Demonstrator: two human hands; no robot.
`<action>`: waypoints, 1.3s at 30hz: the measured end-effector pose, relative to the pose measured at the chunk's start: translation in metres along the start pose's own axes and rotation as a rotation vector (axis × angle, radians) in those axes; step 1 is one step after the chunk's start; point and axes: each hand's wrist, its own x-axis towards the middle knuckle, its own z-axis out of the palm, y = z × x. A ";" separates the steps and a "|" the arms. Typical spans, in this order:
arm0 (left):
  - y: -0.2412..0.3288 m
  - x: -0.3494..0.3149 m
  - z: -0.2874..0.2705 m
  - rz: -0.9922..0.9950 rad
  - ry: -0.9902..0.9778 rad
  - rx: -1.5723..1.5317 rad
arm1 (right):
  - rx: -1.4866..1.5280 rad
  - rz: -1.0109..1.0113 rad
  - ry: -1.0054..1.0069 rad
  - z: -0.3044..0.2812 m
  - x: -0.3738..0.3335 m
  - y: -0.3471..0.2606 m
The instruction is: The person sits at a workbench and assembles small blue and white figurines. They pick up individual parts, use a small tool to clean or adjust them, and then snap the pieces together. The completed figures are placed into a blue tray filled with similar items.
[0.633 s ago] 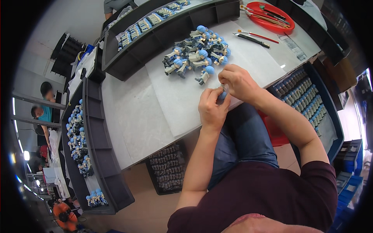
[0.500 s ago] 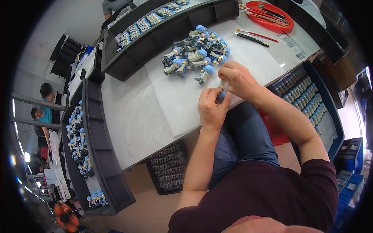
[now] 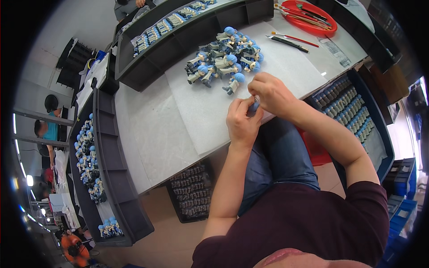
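Note:
Close to the table's near edge, my left hand (image 3: 242, 120) pinches a small blue-haired figurine (image 3: 254, 106), mostly hidden by the fingers. Against its far end, the fingertips of my right hand (image 3: 272, 94) are closed, thumb and finger pressed together. Just beyond my hands a single figurine (image 3: 234, 83) lies on its back on white sheeting (image 3: 187, 118). Behind it is a loose heap of the same blue-haired, grey-clothed figurines (image 3: 229, 59).
A dark tray (image 3: 196, 35) of figurines spans the back; another dark tray (image 3: 117, 178) stands left. Brushes fill a red dish (image 3: 331, 32), with a black pen-like tool (image 3: 290, 44) nearby. At right, a blue tray (image 3: 388, 147) holds rows of figurines; a crate (image 3: 192, 214) sits below the table.
My right hand has shifted slightly left and closer over the figurine, hiding more of it. The view has tilted a little. At the back, a person's hand has come into sight.

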 end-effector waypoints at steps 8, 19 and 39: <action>-0.002 -0.001 0.002 -0.005 0.008 0.020 | -0.003 0.001 -0.004 0.003 -0.004 0.002; -0.002 -0.001 0.002 -0.016 0.017 0.007 | -0.042 -0.043 0.007 0.003 -0.001 0.006; 0.001 0.000 0.003 -0.014 0.026 0.004 | 0.013 -0.182 -0.051 0.000 -0.004 0.010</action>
